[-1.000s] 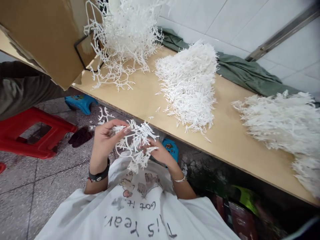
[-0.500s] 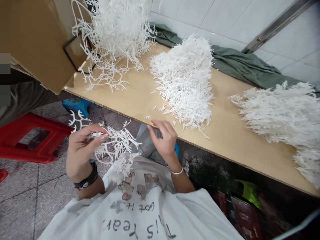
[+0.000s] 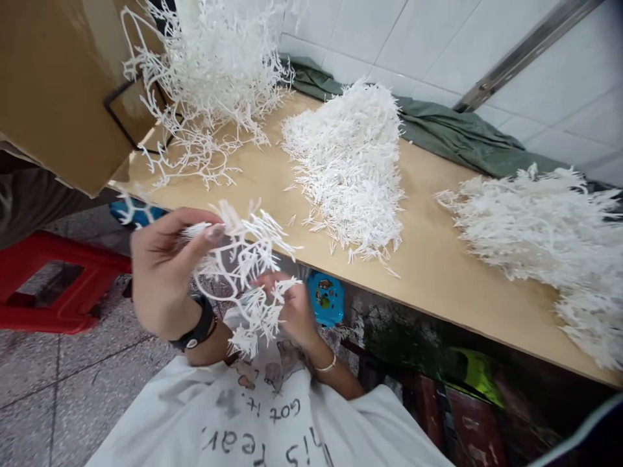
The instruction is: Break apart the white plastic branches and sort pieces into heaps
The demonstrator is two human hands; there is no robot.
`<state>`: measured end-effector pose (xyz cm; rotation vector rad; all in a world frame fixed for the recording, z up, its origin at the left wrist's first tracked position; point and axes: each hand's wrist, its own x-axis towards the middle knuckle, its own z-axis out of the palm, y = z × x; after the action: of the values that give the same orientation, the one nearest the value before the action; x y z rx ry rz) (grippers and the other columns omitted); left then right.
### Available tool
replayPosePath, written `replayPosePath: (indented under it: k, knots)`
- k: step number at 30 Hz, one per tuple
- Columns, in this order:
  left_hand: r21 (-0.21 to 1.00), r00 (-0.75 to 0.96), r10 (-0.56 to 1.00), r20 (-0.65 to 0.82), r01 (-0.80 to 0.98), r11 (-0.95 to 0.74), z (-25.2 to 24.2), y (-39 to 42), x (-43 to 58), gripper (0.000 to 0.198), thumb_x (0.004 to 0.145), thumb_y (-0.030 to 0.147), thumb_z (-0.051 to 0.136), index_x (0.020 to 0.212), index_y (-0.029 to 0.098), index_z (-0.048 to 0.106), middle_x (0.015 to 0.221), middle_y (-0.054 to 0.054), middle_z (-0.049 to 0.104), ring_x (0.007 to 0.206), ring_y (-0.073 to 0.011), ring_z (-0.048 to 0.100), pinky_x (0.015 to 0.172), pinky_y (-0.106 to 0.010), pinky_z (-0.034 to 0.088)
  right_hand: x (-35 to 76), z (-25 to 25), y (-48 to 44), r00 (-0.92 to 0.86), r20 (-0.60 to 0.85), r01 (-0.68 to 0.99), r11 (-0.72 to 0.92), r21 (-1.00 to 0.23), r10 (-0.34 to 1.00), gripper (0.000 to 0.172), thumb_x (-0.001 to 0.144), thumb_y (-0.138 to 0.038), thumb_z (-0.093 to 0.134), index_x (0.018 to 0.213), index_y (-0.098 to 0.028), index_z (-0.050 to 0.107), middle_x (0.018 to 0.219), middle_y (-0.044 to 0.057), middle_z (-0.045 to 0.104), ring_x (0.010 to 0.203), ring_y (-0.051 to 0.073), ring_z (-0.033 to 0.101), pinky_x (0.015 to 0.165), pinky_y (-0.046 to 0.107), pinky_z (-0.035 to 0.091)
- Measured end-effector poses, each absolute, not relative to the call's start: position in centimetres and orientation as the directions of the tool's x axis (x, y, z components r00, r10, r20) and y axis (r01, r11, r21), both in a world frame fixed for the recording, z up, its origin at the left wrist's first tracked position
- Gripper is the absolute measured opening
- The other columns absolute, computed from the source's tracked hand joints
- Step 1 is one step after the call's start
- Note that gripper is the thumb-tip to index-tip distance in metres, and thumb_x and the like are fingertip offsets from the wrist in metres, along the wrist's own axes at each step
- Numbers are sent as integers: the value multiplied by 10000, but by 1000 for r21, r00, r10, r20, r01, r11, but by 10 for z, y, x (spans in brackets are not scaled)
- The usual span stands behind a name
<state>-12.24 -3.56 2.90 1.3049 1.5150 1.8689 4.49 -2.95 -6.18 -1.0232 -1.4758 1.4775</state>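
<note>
At the left end of the table, a cardboard piece stands beside a loose tangle of white branching strands; a red stool is on the floor below. In front of the table's near edge, the left hand pinches a small white tuft between thumb and bent fingers, closed with no visible gap. The white branched piece spreads rightward from there, off the table, its curved stems and sprigs hanging before the shirt. The right hand is among its lower sprigs, blurred; I cannot tell whether its fingers grip any. The step in hand looks like picking at this piece; the next move seems to call for a steady left pinch and a light right fingertip hold on a single sprig. Rightward, a heap of short sprigs lies mid-table, and a longer-stranded pile covers the right end.
</note>
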Motion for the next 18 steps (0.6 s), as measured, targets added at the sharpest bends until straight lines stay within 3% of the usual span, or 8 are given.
replayPosePath:
  k: [2,4,6,9,12,15,18]
  knots:
    - [933,-372,859,350,222,-284,24,-27,-113,125,783,338,718,776,213,715,634,32,619,563,-92,525,520,-254,383,69,-52,-17,-120,100,-103,88,-991,988,440,936,-516,354,814,-221,656,798,36,654,658,135,568,595,263,462]
    - [944,-235,927,291,229,-238,21,-22,-102,163,814,356,680,791,198,708,649,16,632,559,-97,551,510,-224,427,95,-38,-2,11,201,-184,200,-962,979,545,949,-560,272,779,-219,662,711,29,626,552,116,507,462,235,367]
    - [948,-127,961,247,239,-212,21,-20,-90,188,838,363,648,804,185,698,681,1,652,559,-105,577,506,-207,459,116,-23,10,-76,281,-162,266,-950,957,555,908,-636,327,837,-220,689,741,34,632,558,111,499,443,231,336]
    - [950,-92,966,241,225,-215,20,-22,-75,179,857,346,629,830,180,691,694,-4,665,575,-116,614,523,-198,491,134,-5,18,-291,342,8,360,-933,893,452,806,-635,555,967,-230,672,824,26,633,605,111,500,493,237,367]
    - [959,-60,972,229,185,-214,15,-24,-68,175,863,334,626,940,190,691,740,-20,690,655,-152,664,610,-232,533,139,7,18,-405,329,199,433,-879,853,283,871,-471,571,785,-205,612,653,-12,543,564,103,465,527,242,358]
    - [958,121,970,210,174,-229,10,-21,-68,314,865,347,615,1153,227,653,994,-75,719,913,-215,682,802,-304,547,140,14,18,-440,336,260,476,-840,833,380,965,-384,417,644,-189,477,565,-30,441,526,88,423,532,238,326]
    - [941,206,947,247,184,-285,5,-17,-62,370,771,410,705,1096,234,685,1062,-75,704,1006,-241,647,872,-322,520,137,16,18,-488,340,271,510,-817,804,406,974,-361,398,609,-187,377,543,-48,339,494,70,347,501,226,274]
